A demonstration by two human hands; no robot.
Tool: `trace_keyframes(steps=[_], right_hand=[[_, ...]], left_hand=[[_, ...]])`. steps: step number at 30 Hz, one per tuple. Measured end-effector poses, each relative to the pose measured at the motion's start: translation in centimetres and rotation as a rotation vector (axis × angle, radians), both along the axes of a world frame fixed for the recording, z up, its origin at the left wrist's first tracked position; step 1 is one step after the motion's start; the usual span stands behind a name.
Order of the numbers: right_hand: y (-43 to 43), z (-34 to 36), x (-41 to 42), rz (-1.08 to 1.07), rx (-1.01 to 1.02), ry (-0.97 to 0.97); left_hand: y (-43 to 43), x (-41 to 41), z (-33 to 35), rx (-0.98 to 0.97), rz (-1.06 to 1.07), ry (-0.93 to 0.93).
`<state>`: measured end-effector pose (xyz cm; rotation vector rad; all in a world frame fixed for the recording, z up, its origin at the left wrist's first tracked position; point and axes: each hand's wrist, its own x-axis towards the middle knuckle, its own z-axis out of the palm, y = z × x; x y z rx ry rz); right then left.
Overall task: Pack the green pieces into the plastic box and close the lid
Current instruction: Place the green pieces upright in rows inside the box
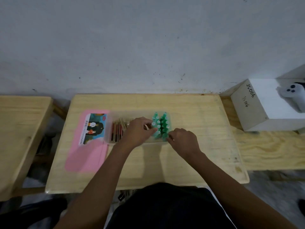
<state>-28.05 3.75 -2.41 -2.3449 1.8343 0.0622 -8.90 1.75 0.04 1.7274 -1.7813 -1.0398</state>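
Head view: grey-white wall [148, 38] w/ dark specks ran behind a pale wood tabletop [189, 162]. A second wood surface [19, 129] sat to the left, apart from it, and a plank bench [267, 151] to the right carried a white box [257, 106] marked "JS006" w/ a pale grey device [293, 96] on top.

On the tabletop, a clear plastic box [108, 129] lay lengthwise near the far-centre. Its left part held brown and reddish flat pieces [118, 131] standing on edge. Its right part held the green pieces [160, 127], upright in approx. two rows, packed close, small white discs on their tops. The pink lid [85, 156] lay flat on the tabletop just beside the box's left end, w/ a printed label [94, 128] on its far half; box not closed.

Left hand [137, 132] was over the box middle, fingers curled toward the left row of green pieces; grip narrow, touching them, but can't tell if it pinched one. Right hand [184, 140] was at the near-right corner of the green cluster, fingertips bunched tight against the pieces; whether it held one, can't tell. Both forearms bare; dark clothing at bottom of frame.
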Motion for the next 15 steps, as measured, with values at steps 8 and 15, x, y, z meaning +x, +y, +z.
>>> trace_keyframes(steps=[8,15], right_hand=[[-0.7,-1.3,1.5,-0.219,0.032,0.072],[-1.0,-1.6,1.4,-0.319,0.113,-0.043]], left_hand=[[1.6,-2.3,-3.3,0.08,-0.05,-0.104],[1.2,-3.7,-4.8,0.158,-0.015,-0.107]])
